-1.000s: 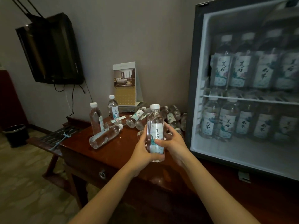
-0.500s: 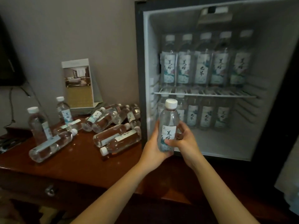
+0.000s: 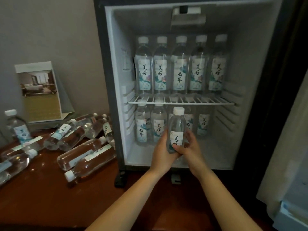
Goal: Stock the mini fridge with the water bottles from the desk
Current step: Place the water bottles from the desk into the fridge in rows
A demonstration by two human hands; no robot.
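Below wire shelf (image 3: 181,102): left hand (image 3: 164,152), right hand (image 3: 190,147) both curl round upright bottle (image 3: 177,127). Keep vertical, cap clear of shelf, seat base flat under shelf, then release.

Both bare forearms are pointing forward and angling in toward each other. The left hand (image 3: 164,153) is gripping the bottle (image 3: 177,127) from its left side, fingers curling behind it. The right hand (image 3: 190,150) is gripping it from the right, thumb lying across the lower front, fingers wrapping behind. The hands are touching each other low on the bottle.
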